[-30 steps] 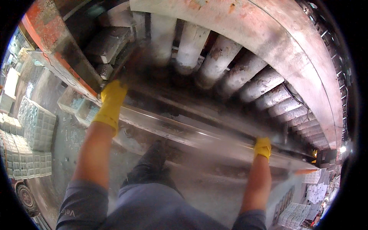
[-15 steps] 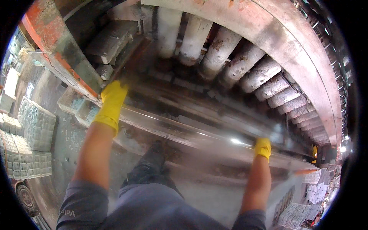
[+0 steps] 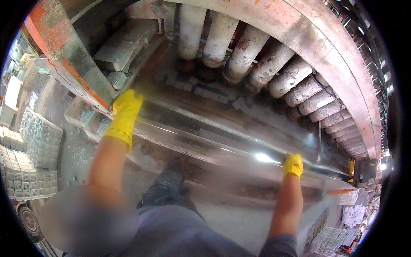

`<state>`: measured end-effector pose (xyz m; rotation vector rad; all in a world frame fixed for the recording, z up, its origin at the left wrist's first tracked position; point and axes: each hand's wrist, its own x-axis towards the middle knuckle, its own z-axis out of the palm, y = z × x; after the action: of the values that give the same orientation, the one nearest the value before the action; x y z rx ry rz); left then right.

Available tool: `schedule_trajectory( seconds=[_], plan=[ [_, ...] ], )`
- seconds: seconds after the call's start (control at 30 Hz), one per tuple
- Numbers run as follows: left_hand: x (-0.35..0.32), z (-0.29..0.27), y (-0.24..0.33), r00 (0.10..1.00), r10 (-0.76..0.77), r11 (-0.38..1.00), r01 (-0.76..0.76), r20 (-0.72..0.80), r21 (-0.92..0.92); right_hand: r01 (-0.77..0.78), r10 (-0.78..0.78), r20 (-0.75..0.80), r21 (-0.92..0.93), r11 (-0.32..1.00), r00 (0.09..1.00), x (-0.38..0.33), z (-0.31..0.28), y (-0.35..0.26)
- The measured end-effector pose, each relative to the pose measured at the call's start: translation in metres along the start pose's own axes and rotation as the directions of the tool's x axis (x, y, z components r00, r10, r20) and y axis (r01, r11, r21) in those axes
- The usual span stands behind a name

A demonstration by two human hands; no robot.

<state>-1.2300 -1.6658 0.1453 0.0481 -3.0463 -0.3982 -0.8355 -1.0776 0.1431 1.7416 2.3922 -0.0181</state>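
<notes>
My left hand (image 3: 127,109), in a yellow glove, is curled at the left end of a long shiny metal rail (image 3: 192,138) along the machine's front edge. Farther right, my right hand (image 3: 293,165), also gloved in yellow, is closed over the same rail, and its fingertips are hidden. Behind the rail, inside the machine, a long pale bar (image 3: 205,122) runs roughly parallel to it. Several small grey slabs (image 3: 209,93) lie beyond that bar, under a row of thick whitish cylinders (image 3: 237,51).
A worn orange and grey post (image 3: 64,47) stands at the left, near a flat grey block (image 3: 124,45). White plastic crates (image 3: 40,137) are stacked on the left floor. More white crates (image 3: 327,240) stand at lower right. A curved metal beam (image 3: 312,38) spans above.
Both hands keep their places on the rail. Inside the machine, the cylinders have shifted slightly, and the slabs below and pale bar show more plainly.
</notes>
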Motion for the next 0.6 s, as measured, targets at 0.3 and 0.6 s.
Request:
schedule_trajectory(
  seconds=[0.3,0.6],
  plan=[
    [-0.020,-0.004,-0.019,1.000,0.018,1.000,-0.017,-0.018,0.022,-0.014,0.014,-0.008,0.017,1.000,1.000,-0.034,-0.002,0.006],
    [-0.041,-0.010,-0.036,0.996,-0.016,1.000,0.015,0.086,0.012,0.006,-0.006,-0.033,-0.001,1.000,0.999,-0.056,0.013,0.033]
  ],
)
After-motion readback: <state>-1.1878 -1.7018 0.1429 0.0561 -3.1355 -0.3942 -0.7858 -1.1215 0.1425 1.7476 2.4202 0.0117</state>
